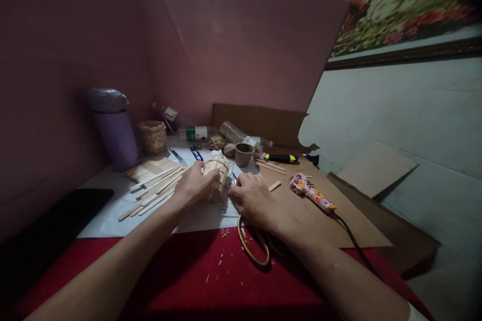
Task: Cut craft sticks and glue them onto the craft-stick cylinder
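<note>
**stickfan:** Only the head view to go on. The little stick barrel (pixel 218 169) sits on the white paper (pixel 113 210) mid-table. The left hand (pixel 194 185) is wrapped around its near-left side, fingers closed on the wall.

**gluedup:** And the right hand (pixel 253 201)?

**stickfan:** Palm down on the paper just beside the barrel, fingers curled under. Honestly can't tell if it's pinching something or just resting, since the fingertips are hidden.

**gluedup:** How do you reckon that barrel handles?

**stickfan:** I'd guess very light, and stiff along the slats but weak at the joints. Thin wooden sticks edge to edge will probably pop apart if squeezed hard from the sides. Dry wood isn't slippery, so a gentle grip should do.

**gluedup:** So where would you grab it?

**stickfan:** Cup it around the whole wall like the left hand does, to spread the pressure over several slats. Don't pinch one slat or the rim.

**gluedup:** What else is nearby?

**stickfan:** Loose sticks (pixel 158 185) are fanned out left of the barrel. A patterned glue gun (pixel 312 192) lies to the right, well apart. Yellow-handled scissors (pixel 253 253) are under the right wrist, and a purple tumbler (pixel 116 133) stands at the back left.
</note>
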`<action>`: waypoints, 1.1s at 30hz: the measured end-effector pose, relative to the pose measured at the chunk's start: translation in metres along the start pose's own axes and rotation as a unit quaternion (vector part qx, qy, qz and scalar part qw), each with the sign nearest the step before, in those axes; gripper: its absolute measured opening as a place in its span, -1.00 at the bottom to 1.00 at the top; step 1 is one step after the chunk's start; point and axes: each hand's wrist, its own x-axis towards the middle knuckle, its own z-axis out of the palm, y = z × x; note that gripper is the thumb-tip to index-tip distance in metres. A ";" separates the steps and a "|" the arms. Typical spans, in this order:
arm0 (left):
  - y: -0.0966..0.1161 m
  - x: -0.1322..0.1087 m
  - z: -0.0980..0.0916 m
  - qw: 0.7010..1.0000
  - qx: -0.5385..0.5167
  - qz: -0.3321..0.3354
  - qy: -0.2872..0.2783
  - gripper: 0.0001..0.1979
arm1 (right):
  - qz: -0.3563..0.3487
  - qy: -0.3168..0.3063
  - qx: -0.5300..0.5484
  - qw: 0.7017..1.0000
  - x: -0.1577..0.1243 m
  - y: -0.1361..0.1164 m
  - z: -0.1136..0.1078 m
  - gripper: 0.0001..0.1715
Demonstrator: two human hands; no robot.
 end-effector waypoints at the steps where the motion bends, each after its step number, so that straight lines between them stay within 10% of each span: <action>1: -0.001 0.002 0.000 1.000 0.012 0.004 -0.002 -0.68 | -0.028 -0.002 -0.010 1.000 0.002 0.000 0.000 -0.74; 9: 0.003 0.000 -0.008 1.000 0.016 0.019 -0.008 -0.71 | -0.102 -0.019 0.026 0.994 0.007 0.004 0.004 -0.81; 16: 0.014 -0.011 -0.009 0.976 -0.190 -0.049 -0.097 -0.58 | -0.100 -0.017 0.040 0.994 0.011 0.011 0.009 -0.81; 33: 0.010 -0.009 -0.007 0.991 -0.128 -0.027 -0.038 -0.53 | -0.087 0.018 0.119 0.989 0.010 0.011 0.009 -0.69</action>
